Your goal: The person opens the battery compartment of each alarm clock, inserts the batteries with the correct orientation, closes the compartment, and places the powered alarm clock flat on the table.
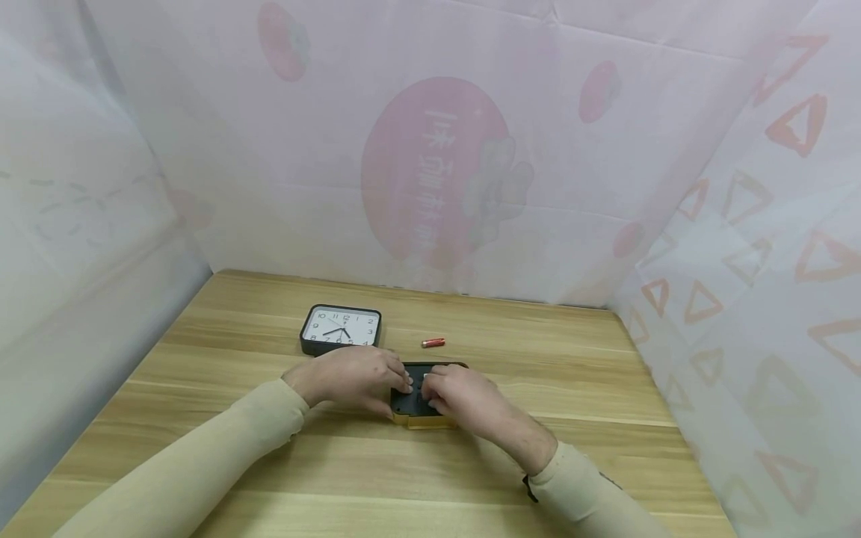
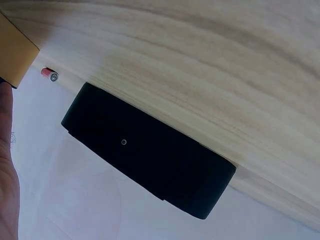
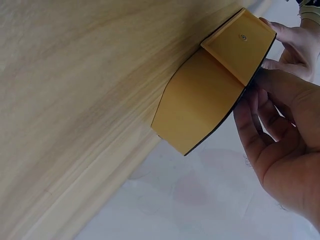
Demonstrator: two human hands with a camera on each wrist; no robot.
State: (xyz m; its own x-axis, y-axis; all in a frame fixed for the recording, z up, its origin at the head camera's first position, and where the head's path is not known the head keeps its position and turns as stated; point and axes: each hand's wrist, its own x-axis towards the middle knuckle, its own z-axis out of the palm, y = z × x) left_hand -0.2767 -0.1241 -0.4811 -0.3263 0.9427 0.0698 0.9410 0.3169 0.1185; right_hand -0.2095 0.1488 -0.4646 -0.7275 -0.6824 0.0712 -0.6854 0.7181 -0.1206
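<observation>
A yellow-cased clock [image 1: 432, 423] lies face down on the table with its black back up; its yellow side fills the middle of the right wrist view. My left hand [image 1: 359, 376] grips its left end, thumb at the near corner and fingers on the back. Bent over the middle of the back is my right hand [image 1: 467, 400], fingers and thumb curled close to the surface beside a small white spot. Whatever sits between those fingertips is hidden. In the right wrist view, the right hand [image 3: 285, 145] reaches behind the case.
A black-framed clock [image 1: 341, 326] with a white dial lies face up beyond my left hand; the left wrist view shows its black side [image 2: 150, 150]. One red battery [image 1: 433, 343] lies behind the yellow clock. Printed white cloth walls [image 1: 572, 224] enclose the wooden table [image 1: 377, 478].
</observation>
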